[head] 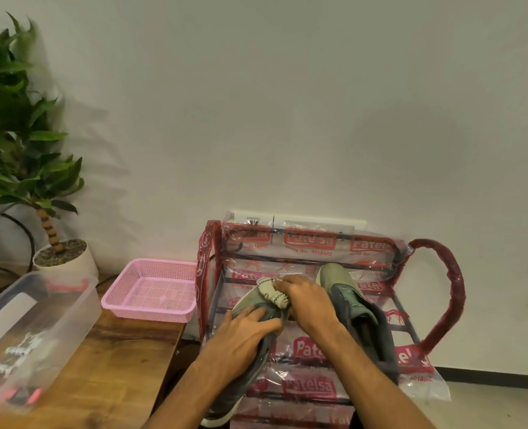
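Observation:
Two grey-green shoes lie on a metal shoe rack [436, 292] wrapped in printed plastic. My left hand [241, 332] grips the upper of the left shoe [247, 301], fingers curled over its opening. My right hand [309, 298] holds a cream cloth [272, 291] with dark stitching, bunched against the toe of that shoe. The right shoe [349, 295] lies beside my right wrist, toe pointing to the wall.
A pink mesh basket [151, 289] sits on a wooden table [117, 366] left of the rack. A clear plastic box [33, 329] stands at the near left. A potted plant [61, 255] is in the back left corner. The white wall is right behind the rack.

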Tool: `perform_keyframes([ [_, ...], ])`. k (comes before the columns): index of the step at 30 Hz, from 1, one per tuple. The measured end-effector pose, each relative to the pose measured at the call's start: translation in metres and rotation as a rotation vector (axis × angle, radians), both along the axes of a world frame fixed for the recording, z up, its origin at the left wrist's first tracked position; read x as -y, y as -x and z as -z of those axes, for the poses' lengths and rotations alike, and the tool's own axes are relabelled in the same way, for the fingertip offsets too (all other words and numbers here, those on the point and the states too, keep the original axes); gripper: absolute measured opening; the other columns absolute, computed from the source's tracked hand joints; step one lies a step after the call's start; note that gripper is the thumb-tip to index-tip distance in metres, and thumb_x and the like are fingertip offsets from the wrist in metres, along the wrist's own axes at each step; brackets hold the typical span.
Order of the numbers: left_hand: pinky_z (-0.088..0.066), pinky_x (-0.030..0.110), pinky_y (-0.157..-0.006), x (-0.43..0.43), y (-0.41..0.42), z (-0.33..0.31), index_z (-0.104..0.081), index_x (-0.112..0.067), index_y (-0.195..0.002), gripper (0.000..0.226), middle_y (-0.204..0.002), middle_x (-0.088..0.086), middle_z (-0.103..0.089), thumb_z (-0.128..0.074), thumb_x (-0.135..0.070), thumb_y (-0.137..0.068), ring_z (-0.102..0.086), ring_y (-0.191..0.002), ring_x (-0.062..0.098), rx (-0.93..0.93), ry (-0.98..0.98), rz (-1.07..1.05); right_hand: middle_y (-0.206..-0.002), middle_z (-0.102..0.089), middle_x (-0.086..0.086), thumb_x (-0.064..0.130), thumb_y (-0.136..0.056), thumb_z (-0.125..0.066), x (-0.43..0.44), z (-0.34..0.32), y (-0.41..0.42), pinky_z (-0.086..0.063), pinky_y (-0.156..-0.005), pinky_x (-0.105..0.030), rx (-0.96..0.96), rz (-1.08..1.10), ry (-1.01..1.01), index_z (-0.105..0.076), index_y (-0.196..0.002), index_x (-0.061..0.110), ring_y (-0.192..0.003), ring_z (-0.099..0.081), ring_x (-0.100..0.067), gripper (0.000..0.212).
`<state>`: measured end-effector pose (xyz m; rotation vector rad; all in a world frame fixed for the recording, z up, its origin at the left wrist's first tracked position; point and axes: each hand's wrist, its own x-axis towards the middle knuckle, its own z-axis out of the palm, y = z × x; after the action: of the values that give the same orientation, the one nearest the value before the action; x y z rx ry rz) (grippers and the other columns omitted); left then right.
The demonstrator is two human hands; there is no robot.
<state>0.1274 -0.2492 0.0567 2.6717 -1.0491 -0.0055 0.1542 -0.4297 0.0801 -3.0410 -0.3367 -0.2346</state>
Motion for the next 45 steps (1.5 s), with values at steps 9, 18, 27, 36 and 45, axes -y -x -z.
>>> perform_keyframes([
  [9, -0.02, 0.054, -0.114, -0.002, 0.006, -0.005, -0.036, -0.037, -0.122, 0.037, -0.154, 0.007, -0.029, -0.01, -0.037, -0.097, -0.02, -0.144, 0.028, -0.06, -0.102, -0.038, -0.123, -0.06, -0.01, 0.0, -0.087, -0.056, 0.002, 0.003, -0.017, -0.043, -0.099, -0.042, 0.165, 0.358, -0.022, -0.06, -0.12, 0.009, -0.117, -0.052, -0.03, 0.035],
  [18, -0.019, 0.055, -0.113, 0.002, 0.009, -0.011, -0.039, -0.034, -0.121, 0.032, -0.147, 0.002, -0.035, -0.018, -0.04, -0.098, -0.023, -0.141, 0.024, -0.085, -0.104, 0.01, -0.15, -0.04, -0.004, 0.008, -0.087, -0.062, 0.009, 0.015, -0.013, -0.023, -0.114, -0.052, 0.091, -0.184, 0.255, -0.051, -0.137, 0.02, -0.141, -0.029, -0.032, 0.053],
  [27, -0.033, 0.048, -0.101, 0.003, 0.003, -0.006, -0.046, -0.033, -0.119, 0.027, -0.126, -0.001, -0.051, -0.032, -0.023, -0.098, -0.041, -0.121, 0.02, -0.05, -0.059, 0.053, -0.155, -0.032, -0.001, 0.011, -0.096, -0.051, -0.009, 0.008, -0.005, -0.014, -0.117, -0.036, 0.03, -0.297, 0.187, -0.051, -0.139, 0.02, -0.144, -0.021, -0.023, 0.044],
  [36, -0.039, 0.044, -0.093, 0.005, -0.003, -0.002, -0.049, -0.032, -0.118, 0.03, -0.119, 0.0, -0.056, -0.029, -0.025, -0.097, -0.049, -0.111, 0.019, -0.052, 0.019, 0.066, -0.146, -0.038, -0.012, 0.015, -0.096, -0.05, -0.024, 0.009, -0.02, -0.026, -0.113, -0.042, 0.023, -0.206, 0.25, -0.055, -0.132, 0.021, -0.137, -0.031, -0.032, 0.037],
  [45, -0.043, 0.044, -0.091, 0.005, -0.004, 0.0, -0.046, -0.031, -0.112, 0.027, -0.122, -0.002, -0.056, -0.026, -0.025, -0.094, -0.049, -0.11, 0.019, -0.074, 0.037, 0.083, -0.128, -0.053, -0.013, 0.008, -0.094, -0.05, -0.013, -0.004, -0.028, -0.04, -0.101, -0.041, 0.045, 0.069, 0.347, -0.057, -0.126, 0.014, -0.12, -0.048, -0.03, 0.034],
])
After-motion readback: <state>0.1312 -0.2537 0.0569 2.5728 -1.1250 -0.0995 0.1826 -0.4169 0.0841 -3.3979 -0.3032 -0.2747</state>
